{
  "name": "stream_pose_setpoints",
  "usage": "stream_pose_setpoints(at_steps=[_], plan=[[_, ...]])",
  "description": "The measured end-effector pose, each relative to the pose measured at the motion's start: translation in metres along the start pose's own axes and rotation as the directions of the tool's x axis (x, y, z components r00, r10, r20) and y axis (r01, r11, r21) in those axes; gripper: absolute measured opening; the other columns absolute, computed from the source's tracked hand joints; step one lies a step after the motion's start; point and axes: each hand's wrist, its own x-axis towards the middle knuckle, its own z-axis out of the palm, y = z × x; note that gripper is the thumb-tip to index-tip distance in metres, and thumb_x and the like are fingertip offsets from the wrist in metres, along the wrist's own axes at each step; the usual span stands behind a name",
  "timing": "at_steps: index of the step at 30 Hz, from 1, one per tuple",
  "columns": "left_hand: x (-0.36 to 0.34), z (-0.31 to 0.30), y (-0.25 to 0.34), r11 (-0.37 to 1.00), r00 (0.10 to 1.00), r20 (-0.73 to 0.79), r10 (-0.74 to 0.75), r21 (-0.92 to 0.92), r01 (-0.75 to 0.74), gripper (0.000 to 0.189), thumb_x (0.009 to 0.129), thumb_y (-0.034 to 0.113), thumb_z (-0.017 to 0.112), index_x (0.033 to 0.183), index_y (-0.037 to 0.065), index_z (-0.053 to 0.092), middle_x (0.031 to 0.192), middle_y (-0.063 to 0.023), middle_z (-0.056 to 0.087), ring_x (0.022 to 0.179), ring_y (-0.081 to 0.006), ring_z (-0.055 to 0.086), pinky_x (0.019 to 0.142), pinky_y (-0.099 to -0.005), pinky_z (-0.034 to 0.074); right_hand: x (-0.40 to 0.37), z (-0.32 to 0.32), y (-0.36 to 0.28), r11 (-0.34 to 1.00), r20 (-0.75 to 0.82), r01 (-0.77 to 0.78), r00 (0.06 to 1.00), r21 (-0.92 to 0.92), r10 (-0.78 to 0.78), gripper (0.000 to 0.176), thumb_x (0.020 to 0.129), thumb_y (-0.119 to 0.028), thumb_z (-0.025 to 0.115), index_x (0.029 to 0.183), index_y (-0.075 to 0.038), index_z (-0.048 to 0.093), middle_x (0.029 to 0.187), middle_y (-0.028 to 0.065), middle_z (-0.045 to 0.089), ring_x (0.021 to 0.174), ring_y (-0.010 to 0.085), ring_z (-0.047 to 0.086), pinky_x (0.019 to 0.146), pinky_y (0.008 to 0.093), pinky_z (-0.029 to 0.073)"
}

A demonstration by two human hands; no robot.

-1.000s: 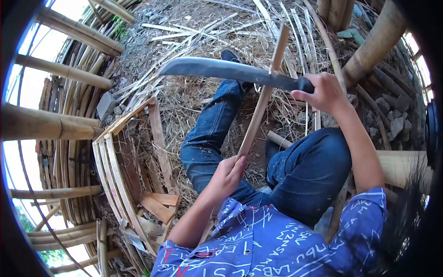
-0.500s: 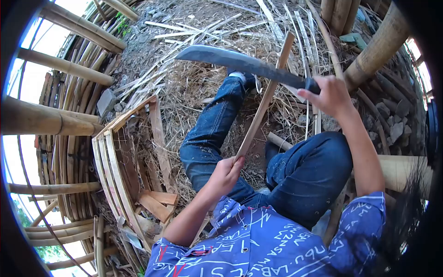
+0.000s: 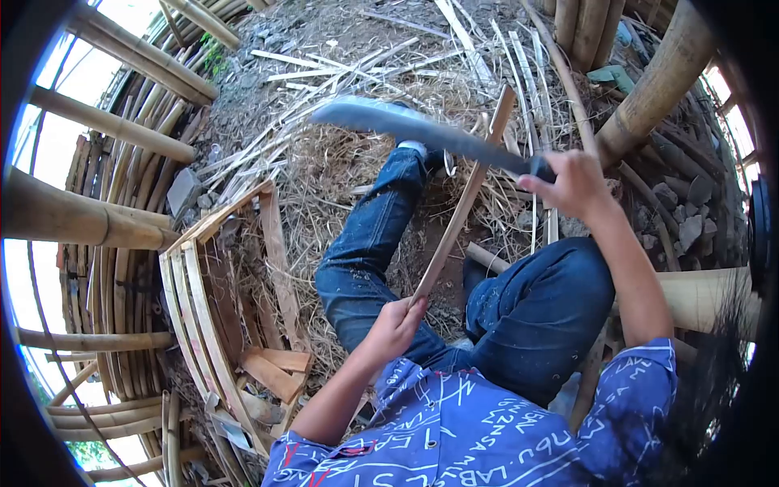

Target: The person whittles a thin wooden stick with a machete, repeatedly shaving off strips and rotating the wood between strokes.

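My right hand (image 3: 574, 185) is wrapped round the dark handle of a machete (image 3: 438, 140), its long, broad blade pointing left over my outstretched leg. A narrow bamboo strip (image 3: 454, 234) slants up and away from my left hand (image 3: 395, 326), which is closed round its lower end. The blade crosses the strip near its upper part, overlapping it in this view. A small sliver curls at the strip's edge just above the blade. Both hands are over my lap, between my bent knees in blue jeans.
A slatted wooden crate (image 3: 193, 284) with wood offcuts (image 3: 280, 369) stands at my left. Long pale bamboo strips (image 3: 389, 69) and shavings litter the ground ahead. Thick bamboo poles (image 3: 661, 89) rise at the right, near broken stones (image 3: 690, 223). Stacked bamboo (image 3: 122, 284) lines the left side.
The machete and my right hand have moved slightly down, and the blade is blurred. The strip's upper end has dropped a little. My left hand keeps its hold, slightly lower.
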Motion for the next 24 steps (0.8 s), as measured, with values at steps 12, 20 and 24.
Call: stream_pose_setpoints(at_steps=[12, 20, 24], plan=[[-0.018, -0.007, -0.013, 0.998, 0.997, -0.07, -0.02, 0.065, 0.025, 0.033, 0.1, 0.022, 0.046, 0.079, -0.003, 0.051, 0.057, -0.0017, 0.038, 0.057, -0.0088, 0.036, 0.049, -0.0318, 0.035, 0.019, -0.011, -0.007, 0.997, -0.068, -0.056, 0.996, 0.049, 0.06, 0.066, 0.079, -0.071, 0.056, 0.067, -0.006, 0.064, 0.059, 0.0159, 0.061, 0.062, 0.0325, 0.065, 0.061, 0.0423, 0.051], [-0.036, -0.014, -0.009, 0.996, 0.995, -0.099, -0.016, 0.081, 0.024, 0.032, 0.1, 0.022, 0.047, 0.077, -0.001, 0.051, 0.057, 0.0007, 0.04, 0.055, -0.0077, 0.036, 0.048, -0.0301, 0.033, 0.023, -0.01, 0.006, 0.992, -0.09, -0.11, 0.99, -0.059, 0.105, 0.07, 0.078, -0.073, 0.055, 0.068, -0.005, 0.065, 0.058, 0.0159, 0.061, 0.065, 0.0345, 0.066, 0.06, 0.043, 0.051], [-0.051, -0.017, 0.005, 0.967, 0.979, -0.128, 0.156, 0.22, -0.125, 0.037, 0.101, 0.025, 0.047, 0.073, 0.001, 0.047, 0.057, 0.0042, 0.04, 0.055, -0.0077, 0.035, 0.048, -0.0295, 0.032, 0.035, -0.006, 0.04, 0.969, -0.184, -0.23, 0.952, 0.092, 0.243, 0.067, 0.082, -0.067, 0.055, 0.07, -0.002, 0.064, 0.061, 0.0191, 0.061, 0.066, 0.0382, 0.065, 0.062, 0.0447, 0.05]])
